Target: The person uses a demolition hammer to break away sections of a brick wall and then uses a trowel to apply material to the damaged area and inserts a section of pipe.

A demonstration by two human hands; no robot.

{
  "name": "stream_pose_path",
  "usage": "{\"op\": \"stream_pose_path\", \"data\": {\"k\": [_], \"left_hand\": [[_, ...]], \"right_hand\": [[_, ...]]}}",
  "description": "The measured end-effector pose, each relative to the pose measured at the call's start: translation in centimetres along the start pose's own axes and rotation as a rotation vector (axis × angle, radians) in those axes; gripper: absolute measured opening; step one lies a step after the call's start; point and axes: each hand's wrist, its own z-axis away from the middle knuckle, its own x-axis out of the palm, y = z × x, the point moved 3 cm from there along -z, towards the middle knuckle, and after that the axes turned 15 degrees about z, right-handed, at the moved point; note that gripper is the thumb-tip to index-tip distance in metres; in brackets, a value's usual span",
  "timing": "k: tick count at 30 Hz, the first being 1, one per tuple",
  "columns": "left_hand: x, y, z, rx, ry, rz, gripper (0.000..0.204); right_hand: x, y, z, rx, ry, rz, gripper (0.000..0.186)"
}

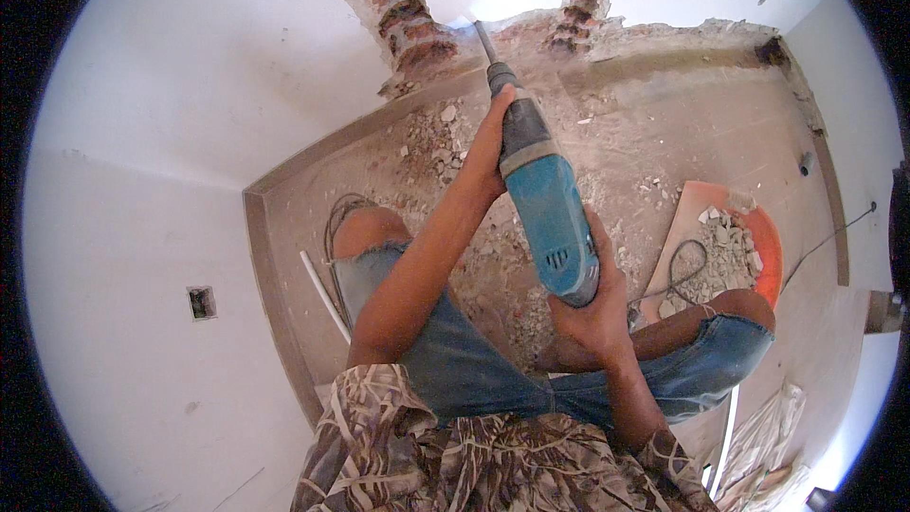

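A teal and black rotary hammer drill (pixel 545 213) points away from me, its long bit (pixel 485 42) reaching the broken lower edge of the white wall (pixel 275 47). My left hand (pixel 500 137) is closed round the drill's black front part. Farther back, my right hand (pixel 595 308) grips the drill at its rear end, where the handle is mostly hidden by the fingers and the body. Whether the tip touches the masonry is hard to tell in the bright glare. Two chased grooves with exposed brick (pixel 408 19) run up the wall on either side of the bit.
Rubble (pixel 441 142) and dust lie over the floor between my knees and the wall. On the right sits an orange pan (pixel 770 246) full of broken pieces, with a looped cable (pixel 690 251) beside it. A white pipe (pixel 324 294) lies by my left leg. The left wall has a socket box (pixel 201 302).
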Motion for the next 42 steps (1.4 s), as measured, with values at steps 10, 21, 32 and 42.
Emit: {"op": "stream_pose_path", "data": {"k": [10, 21, 32, 42], "left_hand": [[4.3, -0.7, -2.7, -0.078, -0.222, 0.086, 0.065], [0.9, -6.1, 1.4, -0.126, -0.123, -0.02, 0.056], [1.4, -4.7, 1.2, -0.069, -0.114, -0.116, 0.05], [0.2, -4.2, -0.5, -0.049, -0.03, -0.107, 0.052]], "right_hand": [[-8.1, -1.8, -4.0, -0.161, 0.122, -0.009, 0.086], [-3.6, 3.4, 3.8, -0.093, 0.171, -0.172, 0.094], [-1.3, 4.8, 3.9, -0.09, 0.171, -0.38, 0.095], [0.5, 6.9, 1.9, -0.08, 0.213, -0.269, 0.098]]}}
